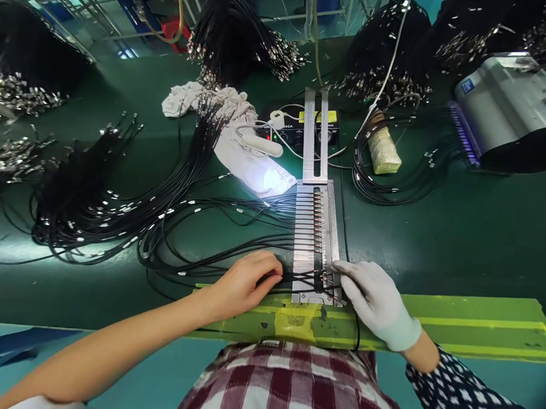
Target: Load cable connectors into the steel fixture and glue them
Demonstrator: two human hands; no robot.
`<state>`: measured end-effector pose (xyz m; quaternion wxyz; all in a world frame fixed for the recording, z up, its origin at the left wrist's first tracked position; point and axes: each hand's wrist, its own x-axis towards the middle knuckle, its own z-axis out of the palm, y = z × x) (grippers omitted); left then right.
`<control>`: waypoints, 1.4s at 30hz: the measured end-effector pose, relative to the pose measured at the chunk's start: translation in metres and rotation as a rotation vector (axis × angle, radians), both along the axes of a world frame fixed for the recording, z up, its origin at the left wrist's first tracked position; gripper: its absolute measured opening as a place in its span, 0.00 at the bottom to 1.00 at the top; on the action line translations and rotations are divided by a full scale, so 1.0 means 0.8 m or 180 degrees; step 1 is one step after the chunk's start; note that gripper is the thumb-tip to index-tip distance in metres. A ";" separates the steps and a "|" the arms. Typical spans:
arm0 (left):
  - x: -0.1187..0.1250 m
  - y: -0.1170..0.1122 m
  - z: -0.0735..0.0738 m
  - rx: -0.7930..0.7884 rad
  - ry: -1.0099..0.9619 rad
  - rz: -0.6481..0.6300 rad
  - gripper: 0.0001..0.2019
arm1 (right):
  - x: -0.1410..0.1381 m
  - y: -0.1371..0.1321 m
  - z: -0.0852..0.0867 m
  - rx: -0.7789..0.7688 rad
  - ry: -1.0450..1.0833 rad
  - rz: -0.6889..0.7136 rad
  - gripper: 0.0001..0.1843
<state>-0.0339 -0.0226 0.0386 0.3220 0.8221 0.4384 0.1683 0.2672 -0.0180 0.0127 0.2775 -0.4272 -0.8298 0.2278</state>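
My bare left hand [252, 281] pinches a few black cables [288, 276] just left of a slotted metal fixture [303, 262]. Those cables run across the fixture's lower end, some crossing one another. On my right hand [377, 297] is a white glove; its fingers curl at the fixture's right edge, by the cables' stripped ends [329, 279]. Whatever sits between those fingertips is too small to make out. Higher up the fixture, several cables lie side by side in slots, their metal tips [318, 221] in a row. A slotted metal bar [309, 140] extends from its far end.
Left of the fixture spreads a large cable bundle [165, 207], partly under white cloth [243, 150] near a bright light. Behind are a black control box [293, 133] and more cable heaps [243, 36]. To the right are coiled cables [381, 196], a wrapped block [385, 150] and a grey machine [513, 105].
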 end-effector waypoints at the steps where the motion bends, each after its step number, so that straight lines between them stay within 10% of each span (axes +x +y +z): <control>1: 0.001 0.000 -0.002 0.0112 0.0178 -0.0054 0.05 | 0.002 -0.003 0.001 -0.0072 0.0012 0.0040 0.15; 8: -0.003 0.000 -0.018 0.0594 0.0262 -0.0176 0.07 | 0.010 -0.008 0.009 -0.0874 0.0329 0.0524 0.14; 19: -0.002 -0.016 0.007 0.0020 -0.0468 0.0147 0.05 | 0.021 0.074 -0.006 -0.1471 0.1007 -0.0420 0.15; 27: 0.010 -0.006 0.011 -0.0234 0.0022 -0.0376 0.04 | 0.007 0.096 -0.031 -0.1290 0.0733 -0.0544 0.14; 34: 0.022 0.001 -0.024 -0.0240 -0.0037 -0.0228 0.04 | 0.007 0.096 -0.027 -0.1101 0.0451 -0.0533 0.14; 42: 0.006 0.026 -0.021 0.0388 -0.0379 0.0080 0.10 | 0.005 0.096 -0.022 -0.0914 0.0283 -0.0463 0.14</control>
